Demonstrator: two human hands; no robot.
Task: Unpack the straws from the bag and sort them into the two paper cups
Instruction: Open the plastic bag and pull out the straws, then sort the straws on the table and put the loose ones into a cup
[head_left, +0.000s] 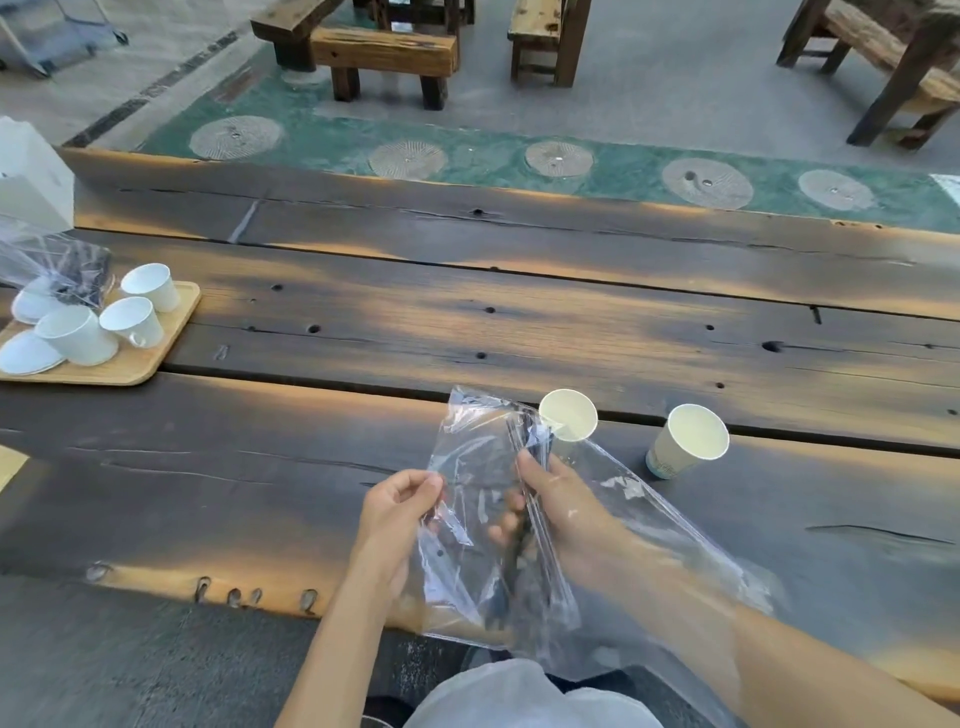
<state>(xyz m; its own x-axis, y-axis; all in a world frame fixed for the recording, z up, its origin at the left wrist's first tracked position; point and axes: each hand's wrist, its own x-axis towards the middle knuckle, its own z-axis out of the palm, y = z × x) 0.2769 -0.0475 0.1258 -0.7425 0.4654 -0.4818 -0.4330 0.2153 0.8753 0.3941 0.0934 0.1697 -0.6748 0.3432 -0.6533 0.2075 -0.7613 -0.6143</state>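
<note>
A clear plastic bag (467, 467) hangs above the near edge of the dark wooden table (467, 322). My left hand (400, 504) pinches the bag's left edge. My right hand (550, 499) is inside the bag up to the forearm and grips a bundle of dark straws (535, 519), seen through the plastic. Two white paper cups stand just behind the bag: the left cup (568, 415), partly behind the plastic, and the right cup (691, 439), which stands free.
A wooden tray (156, 353) at the left carries white ceramic cups (78, 335) and saucers, with another clear bag (47, 265) and a white box (31, 182) behind it. Wooden benches (384, 52) stand beyond the table.
</note>
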